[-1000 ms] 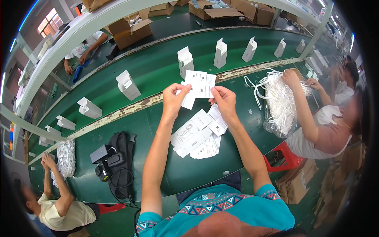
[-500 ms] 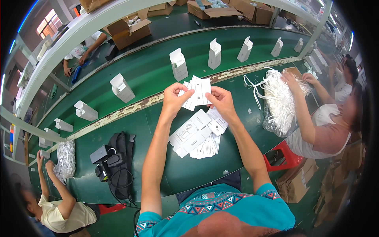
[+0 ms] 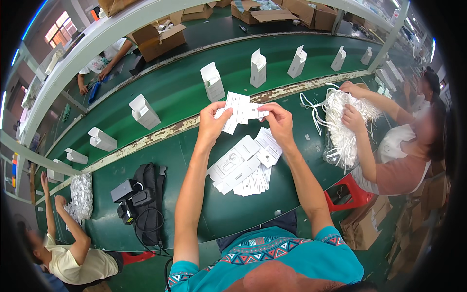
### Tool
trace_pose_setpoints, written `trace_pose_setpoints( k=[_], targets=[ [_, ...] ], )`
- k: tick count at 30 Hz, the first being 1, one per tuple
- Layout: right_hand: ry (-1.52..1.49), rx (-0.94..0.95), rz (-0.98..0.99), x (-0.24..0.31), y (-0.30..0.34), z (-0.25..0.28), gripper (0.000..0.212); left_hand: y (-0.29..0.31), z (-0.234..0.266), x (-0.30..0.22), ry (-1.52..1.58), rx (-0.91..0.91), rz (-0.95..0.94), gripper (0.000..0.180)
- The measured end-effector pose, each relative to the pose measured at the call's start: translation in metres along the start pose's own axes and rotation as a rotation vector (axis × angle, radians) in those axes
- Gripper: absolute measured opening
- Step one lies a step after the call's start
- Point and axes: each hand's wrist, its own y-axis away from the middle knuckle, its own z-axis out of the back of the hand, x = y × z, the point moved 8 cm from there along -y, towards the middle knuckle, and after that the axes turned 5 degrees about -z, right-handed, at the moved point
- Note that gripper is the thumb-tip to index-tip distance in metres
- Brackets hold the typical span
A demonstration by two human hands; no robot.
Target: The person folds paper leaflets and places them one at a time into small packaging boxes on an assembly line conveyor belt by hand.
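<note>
My left hand [image 3: 211, 127] grips a small fan of white printed leaflets [image 3: 236, 108] by their left edge, above the green bench. My right hand [image 3: 280, 127] pinches a single white leaflet [image 3: 254, 114] sticking out from the right side of that fan, and it still overlaps the others. Below my hands lies a flattened white carton [image 3: 232, 163] with a line drawing on it. More white leaflets [image 3: 267, 152] are spread beside and partly under the carton. Just beyond my hands, open white boxes [image 3: 212, 83] stand in a row on the green conveyor belt [image 3: 182, 80].
A black strap bag [image 3: 152, 194] with dark devices and a cable lies to my left. At right, a co-worker's hands [image 3: 354, 119] touch a heap of white cords [image 3: 340, 136]. A clear bag of small parts [image 3: 81, 194] sits near another co-worker at left. A chipped rail [image 3: 187, 122] borders the belt.
The row of boxes has shifted left along the belt. My right hand has drawn one leaflet out to the right from the fan. The right co-worker's hands have moved over the cords.
</note>
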Motion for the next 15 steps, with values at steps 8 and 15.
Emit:
trace_pose_setpoints(
  k=[8, 15],
  targets=[
    [0.102, 0.015, -0.069, -0.002, 0.002, -0.004, 0.016, 0.003, -0.011, 0.007, -0.138, 0.137, 0.034, 0.022],
    [0.043, -0.058, -0.140, -0.016, -0.002, 0.003, 0.029, 0.003, -0.002, -0.025, -0.550, 0.053, -0.301, 0.045]
  ],
)
